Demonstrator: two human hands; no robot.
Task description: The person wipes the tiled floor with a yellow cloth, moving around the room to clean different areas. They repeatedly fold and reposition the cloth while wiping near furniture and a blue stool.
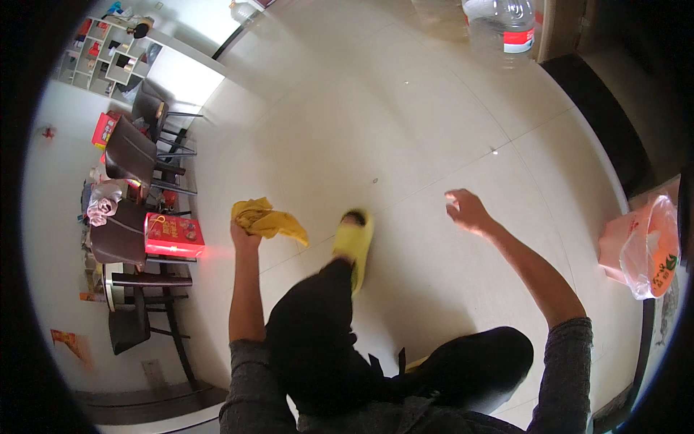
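My left hand [244, 233] grips a crumpled yellow cloth [265, 218], whose loose end hangs out to the right. Held out over the pale tiled floor, my right hand [467, 211] has bent fingers with gaps between them and nothing in it. Between the two hands, a yellow slipper [353, 238] is on my foot on the tiles [412, 228]. My legs, in black trousers, are bent below.
At the left stand dark chairs [130, 152] and a red gift box [173, 234]. A pink waste bin [618, 244] with a clear liner is at the right. Large clear plastic bottles [501, 27] stand at the top right, near a black door sill [602, 108]. Small bits lie on the floor.
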